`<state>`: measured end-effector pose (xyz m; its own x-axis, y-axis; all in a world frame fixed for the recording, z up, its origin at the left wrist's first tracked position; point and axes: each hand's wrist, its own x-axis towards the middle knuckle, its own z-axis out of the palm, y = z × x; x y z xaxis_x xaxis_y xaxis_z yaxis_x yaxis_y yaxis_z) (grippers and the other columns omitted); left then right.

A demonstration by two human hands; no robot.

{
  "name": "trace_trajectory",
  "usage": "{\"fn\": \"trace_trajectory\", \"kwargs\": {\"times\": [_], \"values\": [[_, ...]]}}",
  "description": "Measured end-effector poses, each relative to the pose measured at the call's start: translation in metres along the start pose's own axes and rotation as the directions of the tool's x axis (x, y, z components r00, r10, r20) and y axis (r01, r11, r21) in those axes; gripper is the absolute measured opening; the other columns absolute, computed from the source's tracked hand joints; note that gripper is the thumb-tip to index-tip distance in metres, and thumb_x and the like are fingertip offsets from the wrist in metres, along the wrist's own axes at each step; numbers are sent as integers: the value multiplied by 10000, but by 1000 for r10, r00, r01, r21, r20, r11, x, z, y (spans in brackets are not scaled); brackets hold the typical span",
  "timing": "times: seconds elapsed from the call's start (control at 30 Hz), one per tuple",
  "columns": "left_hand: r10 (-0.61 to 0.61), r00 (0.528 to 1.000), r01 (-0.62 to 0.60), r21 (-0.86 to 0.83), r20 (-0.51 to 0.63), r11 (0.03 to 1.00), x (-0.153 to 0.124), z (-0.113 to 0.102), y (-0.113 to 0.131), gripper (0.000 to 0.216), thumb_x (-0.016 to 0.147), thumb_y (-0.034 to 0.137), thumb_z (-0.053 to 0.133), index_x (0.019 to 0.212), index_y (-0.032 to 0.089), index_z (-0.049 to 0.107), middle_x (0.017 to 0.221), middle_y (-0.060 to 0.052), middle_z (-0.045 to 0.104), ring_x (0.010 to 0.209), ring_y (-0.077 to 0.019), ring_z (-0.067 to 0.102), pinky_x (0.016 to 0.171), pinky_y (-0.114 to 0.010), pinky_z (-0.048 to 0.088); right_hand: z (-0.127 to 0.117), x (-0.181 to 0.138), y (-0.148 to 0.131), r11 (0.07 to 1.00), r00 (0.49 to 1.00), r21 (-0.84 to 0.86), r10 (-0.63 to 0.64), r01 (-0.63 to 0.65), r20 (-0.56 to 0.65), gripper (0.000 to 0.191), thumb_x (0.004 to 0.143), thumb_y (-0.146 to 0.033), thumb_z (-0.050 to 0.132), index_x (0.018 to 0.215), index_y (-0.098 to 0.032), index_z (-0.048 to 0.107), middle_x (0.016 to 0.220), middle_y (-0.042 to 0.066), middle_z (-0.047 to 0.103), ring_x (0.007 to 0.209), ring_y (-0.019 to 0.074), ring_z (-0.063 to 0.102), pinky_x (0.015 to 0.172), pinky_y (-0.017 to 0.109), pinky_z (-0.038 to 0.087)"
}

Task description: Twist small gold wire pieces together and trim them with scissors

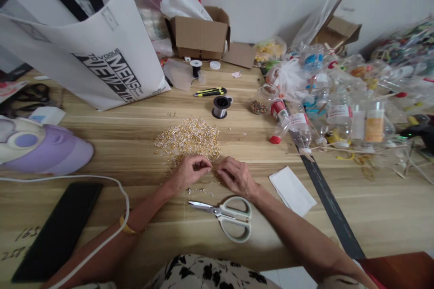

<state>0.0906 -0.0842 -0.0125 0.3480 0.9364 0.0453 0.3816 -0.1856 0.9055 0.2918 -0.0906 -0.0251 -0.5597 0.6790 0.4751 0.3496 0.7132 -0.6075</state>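
My left hand (pixel 192 171) and my right hand (pixel 236 175) are close together over the wooden table, fingertips pinched toward each other. Whatever lies between the fingertips is too small to make out. Just beyond them spreads a heap of small gold and clear beaded pieces (pixel 190 137), with its near edge by my left hand. Short bits of beaded chain (pixel 200 191) rest on the wood below my hands. A pair of scissors with pale handles (pixel 219 212) lies nearer to me, blades pointing left and slightly parted.
Beyond the heap are a wire spool (pixel 220 109), a yellow-black utility knife (pixel 210 92) and a cardboard box (pixel 202 36). Plastic bottles (pixel 339 115) crowd the right side. A folded white paper (pixel 292 190) lies right. At left are a large white bag (pixel 101 58), a dark phone-like slab (pixel 57 232) and a white cable (pixel 117 183).
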Motion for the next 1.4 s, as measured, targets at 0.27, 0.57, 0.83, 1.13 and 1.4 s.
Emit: {"fn": "trace_trajectory", "kwargs": {"times": [0.27,0.57,0.83,1.13,1.4], "values": [[16,1000,-16,-14,-1,1000,0,1,-2,56,743,143,625,721,135,676,689,-28,680,635,-122,585,593,-213,457,0,0,0,1000,1000,-14,13,-12,16,113,936,-177,461,945,-180,573,858,73,622,752,157,579,666,273,483],[18,1000,-18,-2,7,1000,0,0,-1,57,737,150,632,728,136,687,701,-32,691,643,-124,595,603,-217,464,1,0,2,1000,999,-7,12,-12,36,122,943,-188,448,946,-183,570,870,77,623,782,162,594,695,274,493],[47,999,-47,20,4,999,0,0,-2,72,748,142,639,754,156,709,756,-40,723,703,-147,634,668,-245,487,2,0,2,1000,1000,-5,10,-10,21,123,947,-207,453,976,-187,572,885,77,626,791,159,605,704,272,501],[47,999,-48,7,8,999,0,0,-3,83,765,148,640,777,162,721,784,-40,732,716,-152,644,698,-255,495,2,-1,3,1000,999,-13,16,-15,30,125,948,-208,460,973,-189,581,882,73,629,776,157,604,694,272,496],[26,1000,-26,-2,5,1000,-1,0,-1,68,758,152,640,761,150,708,761,-37,721,692,-143,634,658,-235,483,2,0,2,1000,999,2,21,-21,38,110,940,-197,479,982,-185,580,894,73,634,779,155,602,691,274,493]]}}
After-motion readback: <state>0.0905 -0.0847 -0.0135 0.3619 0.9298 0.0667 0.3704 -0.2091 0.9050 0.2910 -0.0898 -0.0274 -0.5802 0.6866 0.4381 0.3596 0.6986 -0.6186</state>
